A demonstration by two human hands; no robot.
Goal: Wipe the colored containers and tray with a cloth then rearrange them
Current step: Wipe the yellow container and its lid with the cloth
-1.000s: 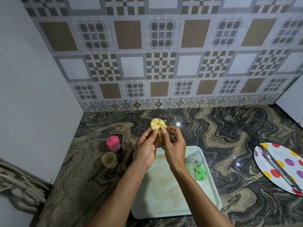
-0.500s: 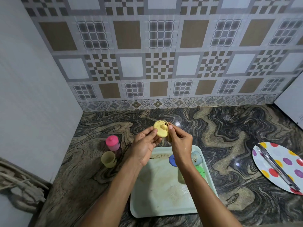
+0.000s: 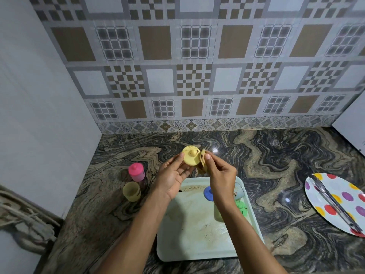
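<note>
My left hand holds a round yellow lid with a knob, its top facing me, above the far edge of the pale green tray. My right hand pinches a small yellowish cloth against the lid's right side. On the tray, partly hidden by my right arm, lie a blue lid, a bluish container and a green container. The tray's surface carries brownish dirt. Left of the tray stand a pink lidded container and an open yellow container.
The marbled counter meets a tiled wall behind and a plain wall at left. A polka-dot plate with metal tongs lies at the right edge. A white appliance corner shows far right. Rope-like clutter sits at lower left.
The lid has been turned in my left hand, so its knobbed top now faces me. My right hand with the cloth shifted to the lid's right side. The blue lid came into view.
</note>
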